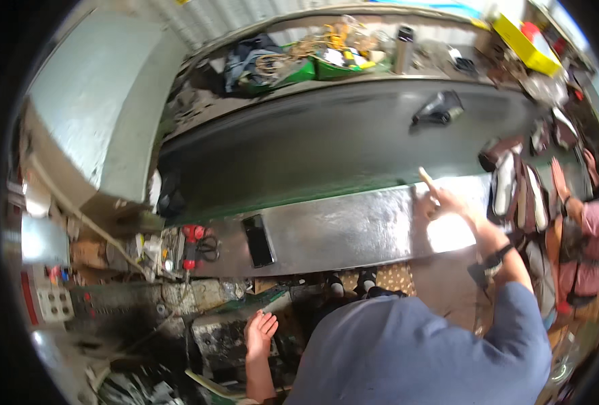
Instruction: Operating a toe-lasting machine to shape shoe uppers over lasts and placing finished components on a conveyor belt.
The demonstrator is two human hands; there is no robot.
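My right hand (445, 199) is stretched over the shiny metal ledge (340, 226) in front of a dark conveyor belt (299, 152). Its index finger points toward the belt, and nothing shows in its grasp. A dark watch (492, 263) sits on that wrist. My left hand (262, 329) hangs low on the near side of the ledge, palm turned up, fingers loosely bent, with no held thing visible. A black phone (258, 241) lies on the ledge beyond it. Farther off, a dark glossy shoe-like piece (438, 108) rests on the belt.
Brown-and-white shoe-like pieces (515, 189) are heaped at the right, beside a co-worker's hand (559, 178). Red-handled scissors (206, 248) lie at the ledge's left end. Green bins (293, 75) and a yellow box (526, 47) stand behind; a large grey metal housing (103, 101) rises at left.
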